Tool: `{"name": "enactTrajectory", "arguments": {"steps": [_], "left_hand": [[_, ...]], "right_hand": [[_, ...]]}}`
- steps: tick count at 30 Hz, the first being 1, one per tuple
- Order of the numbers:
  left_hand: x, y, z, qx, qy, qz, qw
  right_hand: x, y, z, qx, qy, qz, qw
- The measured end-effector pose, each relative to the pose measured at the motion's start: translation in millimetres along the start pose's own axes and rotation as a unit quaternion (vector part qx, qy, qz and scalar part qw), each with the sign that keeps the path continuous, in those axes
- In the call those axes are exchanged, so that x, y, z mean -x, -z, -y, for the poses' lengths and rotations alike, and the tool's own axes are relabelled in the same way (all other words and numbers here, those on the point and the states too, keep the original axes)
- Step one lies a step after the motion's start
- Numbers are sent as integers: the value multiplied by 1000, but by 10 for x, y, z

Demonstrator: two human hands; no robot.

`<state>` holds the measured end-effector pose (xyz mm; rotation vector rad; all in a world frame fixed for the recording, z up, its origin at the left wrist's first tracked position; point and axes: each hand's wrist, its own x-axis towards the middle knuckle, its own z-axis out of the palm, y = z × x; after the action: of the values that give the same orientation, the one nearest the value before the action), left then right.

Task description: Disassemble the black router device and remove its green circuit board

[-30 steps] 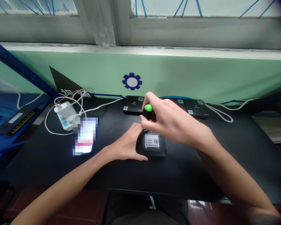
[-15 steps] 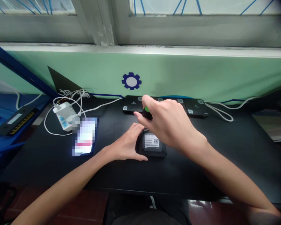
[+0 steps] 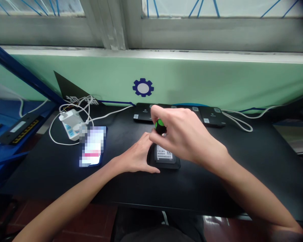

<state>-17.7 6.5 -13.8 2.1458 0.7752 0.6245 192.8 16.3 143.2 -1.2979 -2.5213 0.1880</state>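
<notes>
In my right hand [image 3: 185, 132] is a screwdriver [image 3: 161, 126] with a black and green handle, held upright over the upper part of a flat black device [image 3: 165, 159]. The screwdriver's tip is hidden behind my fingers. The device lies on the table and has a white label with a QR code; a wider black base shows around its lower edges. My left hand [image 3: 138, 154] is curved around the device's left side, thumb at the near edge and fingers at the far edge. My right hand covers the device's far right part.
A lit phone [image 3: 94, 146] lies left on the black table [image 3: 131, 186]. Behind it are a white power strip [image 3: 72, 124] with plugs and tangled white cables. Several flat black devices [image 3: 213, 116] stand along the green wall panel [image 3: 103, 77]. A blue frame [image 3: 22, 74] rises at left.
My right hand has shifted slightly down with its fingers turned around the screwdriver handle, so more green shows. My left hand stays at the device. The view has shifted slightly.
</notes>
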Motion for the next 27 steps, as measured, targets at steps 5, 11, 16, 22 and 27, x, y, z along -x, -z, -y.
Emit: {"name": "enactTrajectory", "arguments": {"steps": [5, 11, 16, 22, 27], "left_hand": [[3, 8, -18, 2, 6, 1, 1000], [7, 12, -26, -5, 19, 6, 1000], [19, -7, 17, -24, 7, 8, 1000], [18, -5, 15, -23, 6, 11, 1000], [6, 7, -17, -14, -3, 3, 1000]], "right_hand": [[-10, -47, 2, 15, -36, -20, 999], [-19, -4, -15, -13, -41, -2, 999], [-43, 32, 31, -14, -51, 5, 999], [-48, -1, 24, -34, -51, -6, 998], [-58, -35, 5, -59, -50, 21, 997]]}}
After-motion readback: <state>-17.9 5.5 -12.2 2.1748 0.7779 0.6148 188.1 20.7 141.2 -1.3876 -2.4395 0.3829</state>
